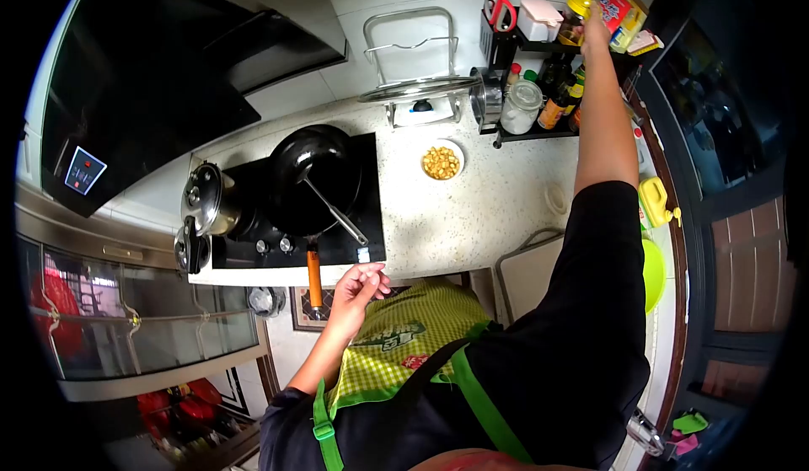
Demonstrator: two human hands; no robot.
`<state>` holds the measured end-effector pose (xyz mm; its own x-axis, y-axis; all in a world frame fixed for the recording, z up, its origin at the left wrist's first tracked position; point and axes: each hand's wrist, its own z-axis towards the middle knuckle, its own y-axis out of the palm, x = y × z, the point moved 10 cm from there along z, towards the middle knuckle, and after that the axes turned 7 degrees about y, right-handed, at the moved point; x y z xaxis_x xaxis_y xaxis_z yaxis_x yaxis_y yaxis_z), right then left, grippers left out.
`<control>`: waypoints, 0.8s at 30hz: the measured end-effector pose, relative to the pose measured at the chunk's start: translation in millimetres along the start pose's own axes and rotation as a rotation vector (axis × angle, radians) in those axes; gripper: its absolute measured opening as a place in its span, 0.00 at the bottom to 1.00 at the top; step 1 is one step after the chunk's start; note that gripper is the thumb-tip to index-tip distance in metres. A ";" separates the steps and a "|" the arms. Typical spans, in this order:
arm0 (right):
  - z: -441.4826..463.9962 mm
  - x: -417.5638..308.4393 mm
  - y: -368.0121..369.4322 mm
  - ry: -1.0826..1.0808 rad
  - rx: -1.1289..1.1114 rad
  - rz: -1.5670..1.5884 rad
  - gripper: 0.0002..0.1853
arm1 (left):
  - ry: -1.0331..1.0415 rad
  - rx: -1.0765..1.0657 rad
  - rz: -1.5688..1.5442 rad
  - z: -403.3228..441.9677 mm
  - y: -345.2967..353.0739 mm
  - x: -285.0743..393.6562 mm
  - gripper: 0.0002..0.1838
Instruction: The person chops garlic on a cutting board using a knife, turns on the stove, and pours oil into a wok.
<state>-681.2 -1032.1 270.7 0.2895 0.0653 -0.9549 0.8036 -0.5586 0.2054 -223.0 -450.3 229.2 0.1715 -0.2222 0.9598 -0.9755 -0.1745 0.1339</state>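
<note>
My right arm stretches up to the rack's top shelf, where my right hand (595, 29) is closed against the side of a yellow-lidded jar (571, 31); its fingertips are partly hidden. Just right of that hand leans a red and yellow packet (620, 9). Held low before the counter's front edge, my left hand (361, 287) is empty, its fingers loosely bent and apart. The nearest thing to it is the orange handle (314, 277) of a black wok (316, 163) on the stove. A metal spatula (335, 210) rests in the wok.
A white bowl of golden-brown pieces (441, 163) stands on the speckled counter (421, 227). Left of the wok is a pressure cooker (208, 201). A lid (419, 89) sits on a stand behind. The rack (539, 134) holds a glass jar (522, 106) and bottles. Red scissors (500, 12) stand upright.
</note>
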 end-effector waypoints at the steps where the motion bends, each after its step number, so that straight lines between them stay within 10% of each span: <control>1: -1.8 -0.5 -7.9 -0.002 0.079 -0.034 0.36 | 0.004 -0.001 0.001 -0.1 0.6 0.2 0.12; 11: -39.9 -87.7 -50.5 -0.242 -0.033 0.259 0.18 | -0.004 -0.036 -0.017 -1.7 -7.6 -10.9 0.11; 17: -155.9 -112.0 -74.5 -0.291 -0.274 -0.252 0.17 | 0.015 -0.153 -0.045 -0.6 -11.1 -15.5 0.12; 24: -292.7 58.1 -47.1 0.121 -0.589 -0.781 0.18 | 0.058 -0.214 -0.053 -14.4 -36.6 -16.0 0.12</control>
<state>-550.0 -760.0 268.2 -0.4078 0.3428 -0.8463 0.9128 0.1767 -0.3683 -192.1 -426.5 212.6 0.2210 -0.1618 0.9617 -0.9734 0.0240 0.2278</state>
